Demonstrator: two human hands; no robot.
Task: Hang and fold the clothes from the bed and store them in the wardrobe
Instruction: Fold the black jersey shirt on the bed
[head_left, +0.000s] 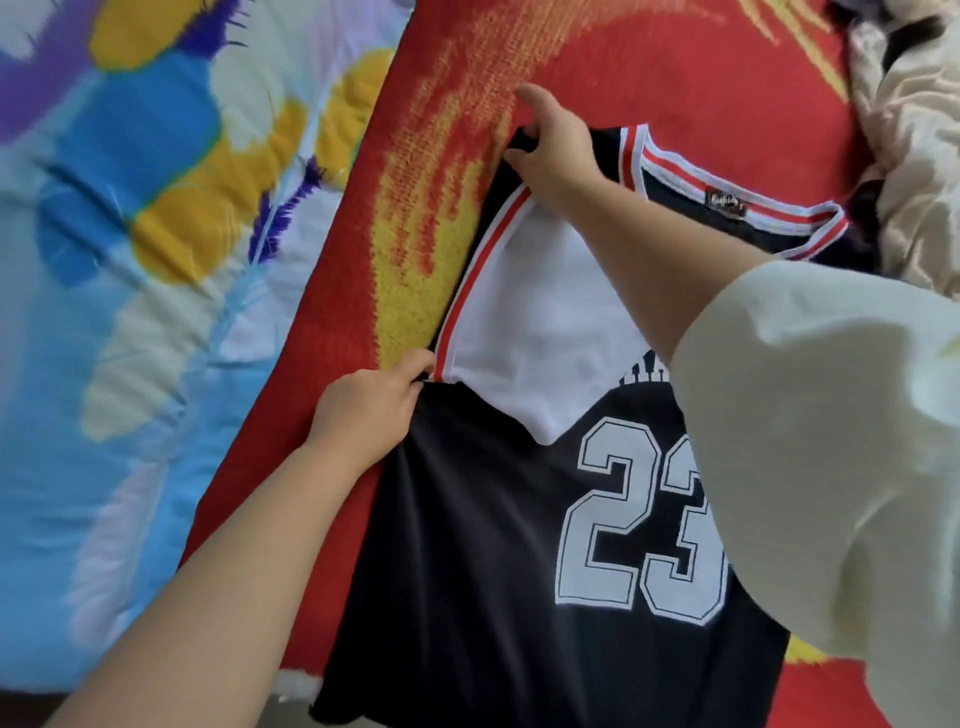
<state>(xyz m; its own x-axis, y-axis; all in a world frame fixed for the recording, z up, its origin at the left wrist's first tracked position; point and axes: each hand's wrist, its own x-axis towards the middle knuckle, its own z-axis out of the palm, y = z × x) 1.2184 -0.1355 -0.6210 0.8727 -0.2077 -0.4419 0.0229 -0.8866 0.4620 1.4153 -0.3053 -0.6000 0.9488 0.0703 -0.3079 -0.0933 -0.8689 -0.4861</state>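
A black basketball jersey (467, 561) with a white "23" and red-white trim lies flat on the red and yellow blanket (691, 67). Its white sleeve (540, 322) is folded inward across the chest. My left hand (369, 410) pinches the jersey's edge at the armpit, where sleeve trim meets the black body. My right hand (550, 145) grips the shoulder end of the sleeve near the collar, index finger stretched out over the blanket. My right forearm and cream sleeve hide part of the jersey's right side.
A blue, yellow and purple quilt (130, 260) covers the bed to the left of the red blanket. A crumpled beige satin garment (914, 156) lies in a heap at the upper right, beside the jersey's collar.
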